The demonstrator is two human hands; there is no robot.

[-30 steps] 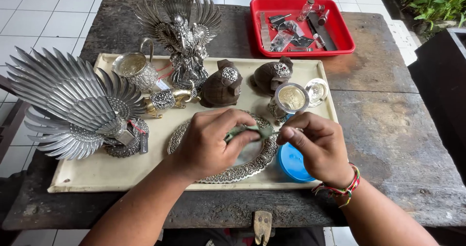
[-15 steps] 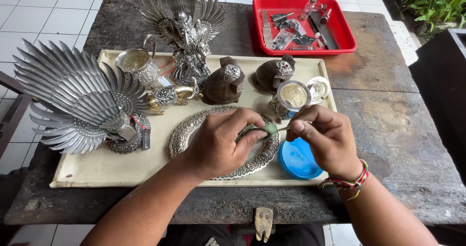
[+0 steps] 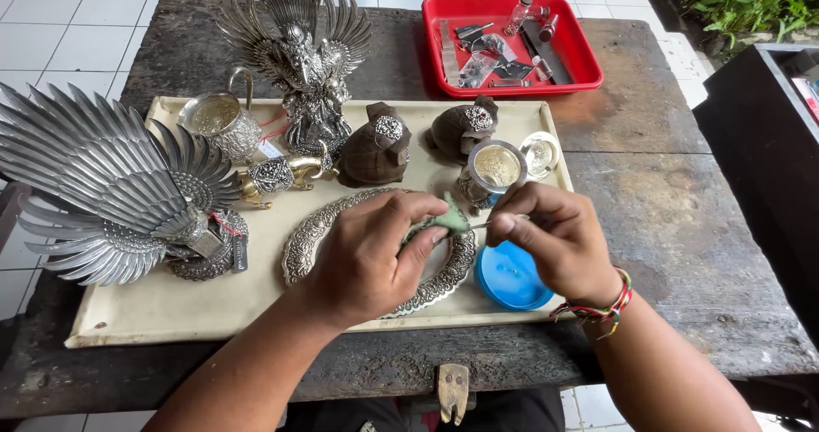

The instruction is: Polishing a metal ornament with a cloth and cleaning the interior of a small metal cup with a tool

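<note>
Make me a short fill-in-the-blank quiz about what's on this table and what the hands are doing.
1. The left hand pinches a small green cloth over the ornate oval silver ____.
2. The right hand hovers just above a round lid coloured ____.
3. At the far side of the wooden table, small tools lie in a ____ plastic tray.

Missing words: plate; blue; red

1 head view, steeply downward; near tabletop
</note>
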